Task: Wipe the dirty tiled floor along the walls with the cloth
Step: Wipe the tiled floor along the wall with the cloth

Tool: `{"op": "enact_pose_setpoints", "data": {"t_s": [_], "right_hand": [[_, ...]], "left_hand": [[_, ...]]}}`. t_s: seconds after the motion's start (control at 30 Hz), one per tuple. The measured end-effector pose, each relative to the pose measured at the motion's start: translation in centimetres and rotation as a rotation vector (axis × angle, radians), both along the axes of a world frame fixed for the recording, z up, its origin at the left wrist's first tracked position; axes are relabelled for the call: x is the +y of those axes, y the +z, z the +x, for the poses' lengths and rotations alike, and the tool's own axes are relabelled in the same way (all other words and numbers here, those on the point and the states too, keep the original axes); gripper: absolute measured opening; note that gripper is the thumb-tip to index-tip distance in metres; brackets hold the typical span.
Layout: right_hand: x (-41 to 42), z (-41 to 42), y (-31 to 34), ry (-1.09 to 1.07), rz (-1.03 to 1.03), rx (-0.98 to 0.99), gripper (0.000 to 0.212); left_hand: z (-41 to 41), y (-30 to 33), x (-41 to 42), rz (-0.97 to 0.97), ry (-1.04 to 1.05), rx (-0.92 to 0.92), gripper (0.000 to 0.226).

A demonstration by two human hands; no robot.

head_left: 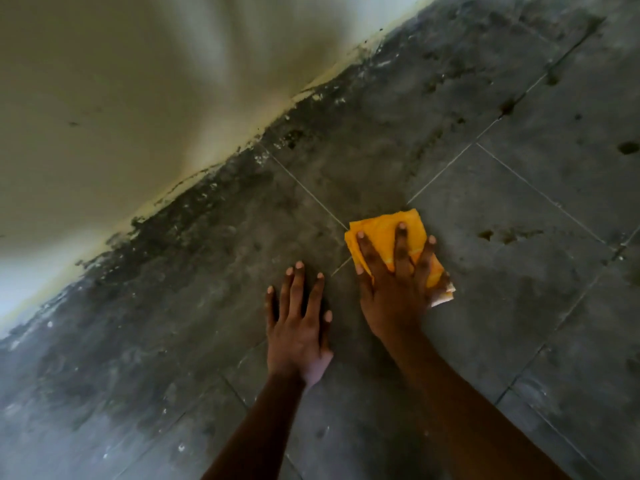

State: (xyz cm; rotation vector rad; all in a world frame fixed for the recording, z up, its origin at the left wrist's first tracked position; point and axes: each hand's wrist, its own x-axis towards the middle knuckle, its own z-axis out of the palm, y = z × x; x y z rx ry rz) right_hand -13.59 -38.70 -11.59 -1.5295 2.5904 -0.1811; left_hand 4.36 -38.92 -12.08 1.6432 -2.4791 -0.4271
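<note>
Left hand (298, 327) flat, fingers spread, bracing | right hand (394, 289) fingers splayed pressing yellow cloth (384, 230) | grime near wall (138, 98)

The right hand (391, 292) covers the middle of the yellow cloth (384, 230), so its folds there are hidden. Both forearms are cut off by the bottom edge. The wall (138, 98) is smeared with motion blur, and the tiled floor (519, 271) runs out of frame on three sides.
</note>
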Motion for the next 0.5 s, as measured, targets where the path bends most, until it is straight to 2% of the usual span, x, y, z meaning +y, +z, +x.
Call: {"op": "enact_pose_setpoints", "data": {"t_s": [0.07,0.13,0.2,0.3,0.4,0.43,0.5], "right_hand": [[2.3,-0.4,0.5,0.224,-0.004,0.054,0.059],[4.4,-1.0,1.0,0.351,-0.025,0.076,0.060],[4.7,-1.1,0.9,0.344,-0.037,0.093,0.061],[0.9,-0.5,-0.5,0.167,-0.040,0.053,0.060],[-3.9,1.0,-1.1,0.004,-0.051,-0.043,0.063],[-4.6,1.5,-0.9,0.003,-0.061,-0.053,0.064],[-3.8,2.8,-1.0,0.130,-0.097,-0.008,0.063]], "left_hand": [[-0.1,0.2,0.0,-0.007,0.001,0.026,0.060],[-0.1,0.3,0.1,-0.019,-0.006,0.056,0.060],[0.3,0.3,0.0,-0.018,0.004,0.077,0.063],[0.2,0.0,-0.2,-0.015,-0.001,0.126,0.068],[1.8,0.3,-1.0,-0.001,0.068,0.381,0.071],[2.8,0.3,-2.2,0.004,0.095,0.410,0.073],[5.4,-0.3,-5.0,-0.033,0.144,0.279,0.079]]}}
